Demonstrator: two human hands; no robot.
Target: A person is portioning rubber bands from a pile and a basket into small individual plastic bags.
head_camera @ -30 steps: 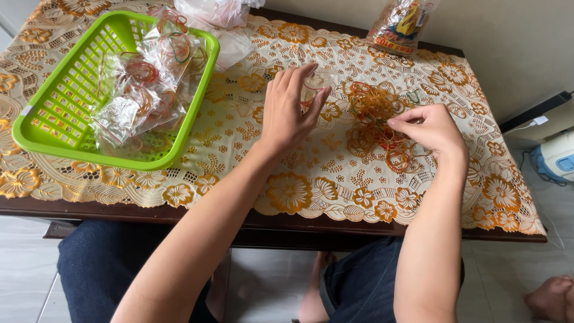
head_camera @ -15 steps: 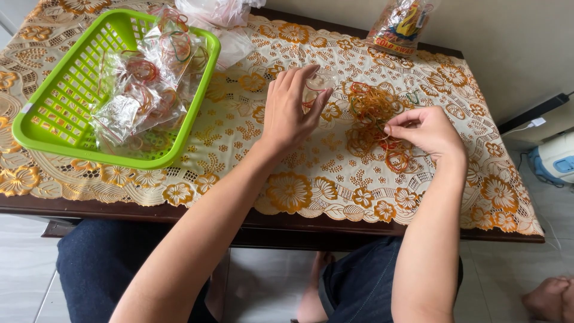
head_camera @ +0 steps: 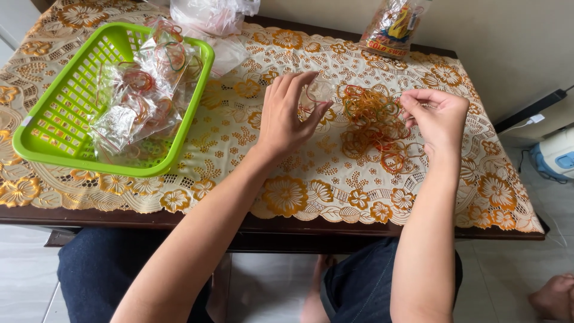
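My left hand (head_camera: 286,115) holds a small clear plastic bag (head_camera: 317,93) between thumb and fingers, just above the tablecloth. My right hand (head_camera: 438,116) has its fingers pinched on a rubber band, right of a loose pile of orange, red and green rubber bands (head_camera: 372,122) lying between the two hands. At the left a green slotted plastic basket (head_camera: 54,128) holds several small clear bags filled with rubber bands (head_camera: 143,93).
A wooden table carries a cream and orange lace tablecloth (head_camera: 299,191). A big packet of rubber bands (head_camera: 394,25) leans at the far edge; a heap of clear plastic bags (head_camera: 209,13) lies behind the basket. A white appliance (head_camera: 556,157) stands on the floor, right.
My right hand has lifted slightly from the pile with its fingers pinched. My left hand keeps the small bag in about the same spot.
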